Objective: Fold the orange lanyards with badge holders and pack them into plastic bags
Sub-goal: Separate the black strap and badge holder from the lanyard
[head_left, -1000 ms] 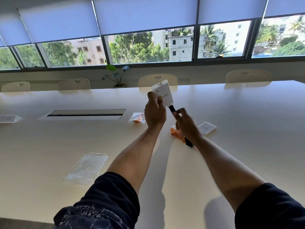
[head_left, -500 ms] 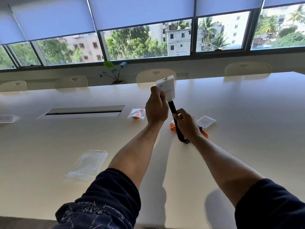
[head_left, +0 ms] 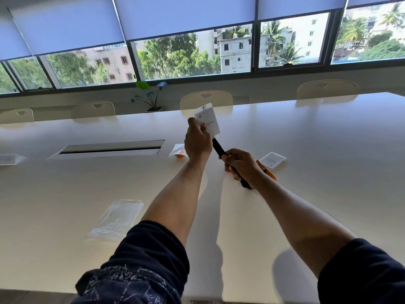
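Observation:
My left hand (head_left: pixel 197 142) holds up a white badge holder (head_left: pixel 208 120) above the table. A dark lanyard strap (head_left: pixel 219 148) runs from the badge down to my right hand (head_left: pixel 240 163), which grips it, with the strap's folded end sticking out below the hand. Behind my right hand lies an orange lanyard (head_left: pixel 268 171) with a second white badge holder (head_left: pixel 272 159) on the table. A packed bag with orange inside (head_left: pixel 178 150) rests left of my left hand. A stack of clear plastic bags (head_left: pixel 118 218) lies near the front left.
The long white table (head_left: pixel 328 172) has a cable slot (head_left: pixel 107 148) at left and a white name card (head_left: pixel 8 159) at the far left edge. Cream chairs (head_left: pixel 206 102) and a potted plant (head_left: pixel 151 97) stand along the far side, below the windows.
My hands stay in nearly the same pose. The strap's lower end now hangs straight below my right hand instead of looping. The orange lanyard behind that hand shows more.

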{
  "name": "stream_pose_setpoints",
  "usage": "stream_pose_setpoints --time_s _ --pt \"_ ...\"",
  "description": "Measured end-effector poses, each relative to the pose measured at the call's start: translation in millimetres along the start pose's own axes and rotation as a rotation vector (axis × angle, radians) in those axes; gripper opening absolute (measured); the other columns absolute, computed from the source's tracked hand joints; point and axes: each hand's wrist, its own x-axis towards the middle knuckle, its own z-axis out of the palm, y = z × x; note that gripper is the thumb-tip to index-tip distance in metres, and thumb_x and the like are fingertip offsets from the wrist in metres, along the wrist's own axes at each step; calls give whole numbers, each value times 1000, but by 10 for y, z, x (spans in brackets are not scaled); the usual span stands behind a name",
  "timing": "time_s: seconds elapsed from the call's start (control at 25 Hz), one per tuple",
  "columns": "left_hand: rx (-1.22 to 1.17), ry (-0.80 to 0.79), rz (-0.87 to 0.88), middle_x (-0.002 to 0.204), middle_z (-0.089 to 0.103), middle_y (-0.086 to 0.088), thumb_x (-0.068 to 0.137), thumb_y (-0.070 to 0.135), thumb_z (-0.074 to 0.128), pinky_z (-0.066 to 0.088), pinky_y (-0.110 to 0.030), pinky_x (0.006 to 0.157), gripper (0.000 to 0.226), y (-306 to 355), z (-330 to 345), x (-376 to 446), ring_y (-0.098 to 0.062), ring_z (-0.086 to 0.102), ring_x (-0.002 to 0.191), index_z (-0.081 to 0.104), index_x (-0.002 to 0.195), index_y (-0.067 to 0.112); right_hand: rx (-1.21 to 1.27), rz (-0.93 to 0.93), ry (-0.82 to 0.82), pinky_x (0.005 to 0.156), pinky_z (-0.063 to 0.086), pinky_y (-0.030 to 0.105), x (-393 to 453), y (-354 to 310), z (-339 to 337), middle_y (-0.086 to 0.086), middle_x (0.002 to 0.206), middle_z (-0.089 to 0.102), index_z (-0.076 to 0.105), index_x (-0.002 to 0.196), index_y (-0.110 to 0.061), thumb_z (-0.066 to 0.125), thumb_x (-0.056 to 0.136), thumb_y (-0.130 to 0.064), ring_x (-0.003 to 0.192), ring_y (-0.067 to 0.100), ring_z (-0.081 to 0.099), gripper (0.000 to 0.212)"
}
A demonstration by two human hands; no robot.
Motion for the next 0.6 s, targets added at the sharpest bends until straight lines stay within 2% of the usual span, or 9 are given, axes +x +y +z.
stream_pose_setpoints --time_s 0.16,0.24,0.36,0.44,0.52,0.6 --pt "30 -48 -61 132 63 -12 103 33 49 57 -46 88 27 -125 -62 84 -30 65 114 45 122 14 76 -76 6 39 34 20 -30 -81 -31 7 51 54 76 83 -14 71 95 -27 35 17 39 18" --pt "8 -127 -95 130 63 -13 102 30 51 56 -42 87 23 -196 -67 125 -31 63 113 47 119 14 123 -99 3 40 35 21 -39 -103 -19 7 48 52 74 81 -11 70 95 -31 35 18 39 25" --pt "-108 -236 -185 130 60 -15 101 19 54 58 -41 84 17 -276 -50 166 -35 59 115 51 116 12 174 -96 44 41 37 22 -30 -156 25 8 48 52 70 70 -12 73 88 -49 36 19 41 42" --pt "-147 -240 -216 131 60 -14 100 17 56 61 -42 79 17 -295 -29 148 -35 58 115 52 115 12 197 -72 77 41 38 22 -5 -203 46 9 51 53 67 70 -5 77 78 -60 37 19 43 56" --pt "-146 -215 -231 128 62 -14 99 19 59 62 -44 77 16 -302 -5 122 -34 60 113 54 112 13 241 -61 82 40 38 21 25 -253 55 10 51 53 62 71 1 81 72 -61 36 19 42 65" --pt "-126 -188 -227 122 66 -14 97 21 62 62 -42 75 15 -331 12 112 -33 63 108 58 109 13 294 -105 70 41 41 22 50 -327 46 9 52 52 58 66 -3 83 75 -51 37 19 42 55"
